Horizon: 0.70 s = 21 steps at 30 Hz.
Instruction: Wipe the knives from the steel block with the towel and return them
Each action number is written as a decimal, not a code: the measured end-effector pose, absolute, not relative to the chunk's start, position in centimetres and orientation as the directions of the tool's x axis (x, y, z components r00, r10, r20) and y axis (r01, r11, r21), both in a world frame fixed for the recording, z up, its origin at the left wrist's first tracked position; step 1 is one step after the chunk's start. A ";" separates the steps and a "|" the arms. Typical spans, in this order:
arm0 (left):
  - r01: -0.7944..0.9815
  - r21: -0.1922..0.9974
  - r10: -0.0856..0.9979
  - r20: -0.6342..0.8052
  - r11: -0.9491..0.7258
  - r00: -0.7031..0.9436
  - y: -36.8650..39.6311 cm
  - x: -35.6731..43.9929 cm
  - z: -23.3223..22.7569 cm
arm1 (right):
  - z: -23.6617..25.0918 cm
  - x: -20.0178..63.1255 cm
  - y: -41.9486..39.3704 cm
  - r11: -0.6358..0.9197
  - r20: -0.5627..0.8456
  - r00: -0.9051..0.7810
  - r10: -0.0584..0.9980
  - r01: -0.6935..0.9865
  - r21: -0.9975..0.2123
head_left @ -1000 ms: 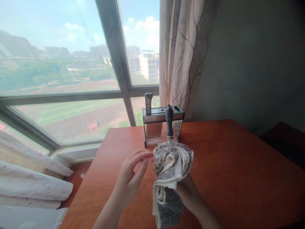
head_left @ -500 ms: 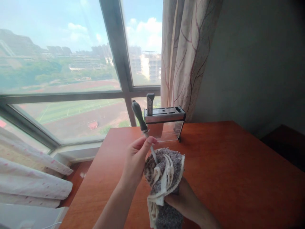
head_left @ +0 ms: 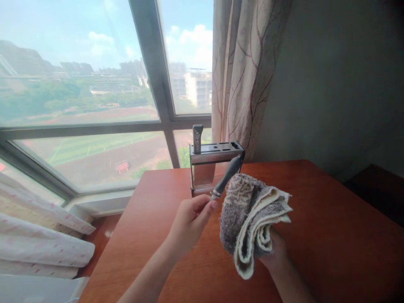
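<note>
My left hand (head_left: 191,223) is closed in a pinch on a honing steel (head_left: 227,174), just below its guard. The dark ribbed handle tilts up and to the right, and the rod below my fingers is hidden. A grey-brown towel (head_left: 243,206) with cream edges is bunched in folds in my right hand (head_left: 277,250), whose fingers are mostly covered by the cloth. The towel is close to the right of the steel. Behind them stands a clear-sided knife block (head_left: 202,159) with a metal top, and one dark-handled knife (head_left: 197,139) upright in its left end.
Everything is above a reddish-brown wooden table (head_left: 167,189). Beyond it are a large window (head_left: 78,128) and a patterned curtain (head_left: 243,63). At the lower left hangs a pale curtain (head_left: 41,240).
The steel's handle has swung from leaning left to leaning right, and its rod no longer shows against the towel. My right hand has moved the towel right and up, its folds now turned.
</note>
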<state>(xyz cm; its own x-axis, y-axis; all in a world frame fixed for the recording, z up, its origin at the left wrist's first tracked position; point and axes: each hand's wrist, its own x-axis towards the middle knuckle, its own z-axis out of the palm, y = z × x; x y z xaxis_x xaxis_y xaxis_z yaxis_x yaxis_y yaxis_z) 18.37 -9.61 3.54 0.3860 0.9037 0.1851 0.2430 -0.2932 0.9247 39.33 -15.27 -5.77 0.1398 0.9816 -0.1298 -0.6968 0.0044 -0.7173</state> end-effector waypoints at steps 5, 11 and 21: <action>0.552 0.693 0.861 0.207 -0.464 0.464 -12.8 20.3 1.6 | -3.3 38.8 -13.2 -0.070 -0.133 0.012 0.991 -0.802 -0.593; 0.785 0.255 0.822 0.263 -0.565 0.506 -13.9 21.2 0.2 | -2.0 36.8 -11.7 0.117 -0.119 0.240 0.964 -0.776 -0.620; 0.224 0.932 0.800 0.104 -0.286 0.591 -13.2 21.1 0.3 | -0.7 37.0 -10.6 0.138 -0.077 0.240 0.968 -0.760 -0.635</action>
<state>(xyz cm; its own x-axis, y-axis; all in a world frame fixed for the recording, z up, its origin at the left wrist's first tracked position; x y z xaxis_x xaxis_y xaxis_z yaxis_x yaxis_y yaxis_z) 21.09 -13.17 0.31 0.5912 0.7999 0.1036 0.2238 -0.2861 0.9317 36.96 -10.60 -0.71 0.2398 0.9678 -0.0771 -0.7598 0.1376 -0.6354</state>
